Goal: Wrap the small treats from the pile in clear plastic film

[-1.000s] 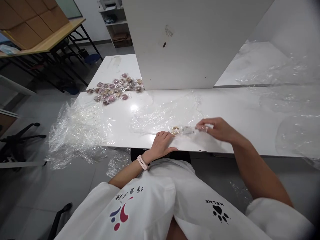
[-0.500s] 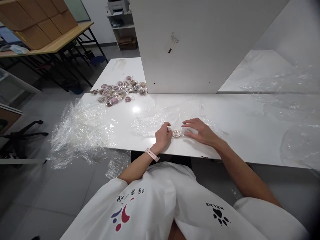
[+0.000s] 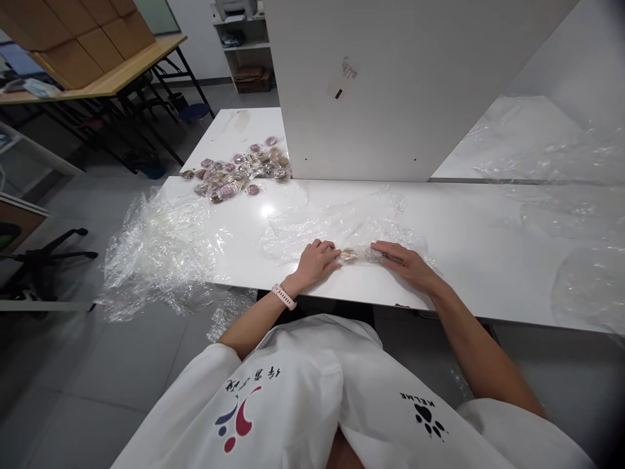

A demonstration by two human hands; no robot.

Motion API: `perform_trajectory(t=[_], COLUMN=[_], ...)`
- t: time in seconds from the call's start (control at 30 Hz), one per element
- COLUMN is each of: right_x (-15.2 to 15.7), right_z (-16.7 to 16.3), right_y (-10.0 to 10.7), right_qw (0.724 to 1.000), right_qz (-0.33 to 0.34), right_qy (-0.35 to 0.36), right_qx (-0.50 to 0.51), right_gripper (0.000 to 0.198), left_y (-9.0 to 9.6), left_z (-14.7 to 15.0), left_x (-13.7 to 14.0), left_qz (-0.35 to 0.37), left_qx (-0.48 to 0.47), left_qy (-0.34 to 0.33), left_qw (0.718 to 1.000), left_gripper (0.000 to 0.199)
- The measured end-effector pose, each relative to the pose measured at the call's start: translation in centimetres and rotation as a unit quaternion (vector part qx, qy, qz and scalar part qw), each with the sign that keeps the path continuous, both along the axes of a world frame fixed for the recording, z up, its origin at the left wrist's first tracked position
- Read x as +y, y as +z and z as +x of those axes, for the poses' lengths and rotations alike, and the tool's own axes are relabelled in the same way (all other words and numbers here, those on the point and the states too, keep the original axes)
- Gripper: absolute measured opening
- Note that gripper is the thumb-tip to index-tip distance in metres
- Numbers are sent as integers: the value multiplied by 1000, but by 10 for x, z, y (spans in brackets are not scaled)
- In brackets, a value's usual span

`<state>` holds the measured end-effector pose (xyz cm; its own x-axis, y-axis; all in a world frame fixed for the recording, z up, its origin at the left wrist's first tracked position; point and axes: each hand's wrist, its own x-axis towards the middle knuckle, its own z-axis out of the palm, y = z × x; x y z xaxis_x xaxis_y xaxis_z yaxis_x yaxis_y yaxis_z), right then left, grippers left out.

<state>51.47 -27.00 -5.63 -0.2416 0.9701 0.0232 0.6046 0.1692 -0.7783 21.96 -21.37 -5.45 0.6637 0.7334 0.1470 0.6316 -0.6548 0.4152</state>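
A small brownish roundish item [image 3: 348,255] lies in clear plastic film [image 3: 317,231] near the table's front edge. My left hand [image 3: 316,264] is at its left end, with fingertips and thumb closed on the wrapped item's edge. On the other side, my right hand [image 3: 407,266] has its fingers drawn together over a bunched part of the film, thumb underneath. The film spreads flat and wrinkled on the table behind both hands. What lies under my right fingers is partly hidden.
Several wrapped pink and brown items [image 3: 234,176] are heaped at the back left of the white table [image 3: 478,260]. A crumpled plastic pile [image 3: 159,254] hangs over the left edge. More film [image 3: 586,215] lies at right. An upright white panel [image 3: 371,130] stands behind.
My left hand has turned flatter, its fingers now reaching toward the wrapped item. My right hand's fingers have come down and together onto the film. The view has shifted slightly.
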Motion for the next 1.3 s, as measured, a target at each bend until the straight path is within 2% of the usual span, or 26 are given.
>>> perform_trajectory(t=[0.1,0.23,0.3,0.37,0.4,0.47,0.53,0.57,0.63,0.73,0.83,0.97,1.0,1.03,1.1,1.17,1.23,1.3], right_x=[-2,11,18,19,16,6,-6,-11,-18,-14,2,26,29,31,27,17,5,-4], right_z=[-2,-6,-9,-11,-11,-9,-5,-4,-2,-1,2,-3,-7,-12,-22,-30,-35,-38], right_y=[-1,4,6,7,6,2,-5,-9,-16,-22,-15,2,5,7,8,4,-4,-14], right_qw=[996,990,982,970,966,968,972,973,971,964,959,964,956,945,916,898,906,920], right_qz=[-2,-77,-83,-23,24,109,150,157,171,193,168,28,26,52,158,238,244,222], right_qy=[-90,-121,-157,-200,-203,-146,-52,-21,-20,-97,-148,-155,-170,-186,-209,-204,-191,-190], right_qx=[3,-17,-64,-135,-160,-174,-171,-169,-164,-153,-172,-215,-238,-265,-304,-309,-290,-261], right_gripper=[48,51,53,53,51,47,46,46,42,39,40,31,27,25,24,26,27,28], left_y=[-1,6,9,10,10,7,2,-2,-7,-8,-1,7,8,8,8,5,0,-7], left_z=[3,13,19,21,20,14,7,4,2,9,22,38,40,41,40,35,31,29], left_x=[8,20,22,20,17,10,4,2,1,12,30,49,49,45,31,12,-3,-5], left_qz=[-58,-122,-110,-43,2,81,105,99,75,35,-14,-73,-58,-24,73,147,154,119], left_qx=[-24,39,88,95,79,36,8,1,-5,1,25,80,88,88,72,64,94,135], left_qy=[55,115,138,147,133,45,-65,-98,-101,-30,43,90,97,99,83,34,-1,20], left_qw=[997,985,980,984,988,995,992,990,992,999,999,990,990,991,991,986,984,983], left_gripper=[36,45,40,27,21,23,31,34,33,22,29,26,24,22,25,37,49,56])
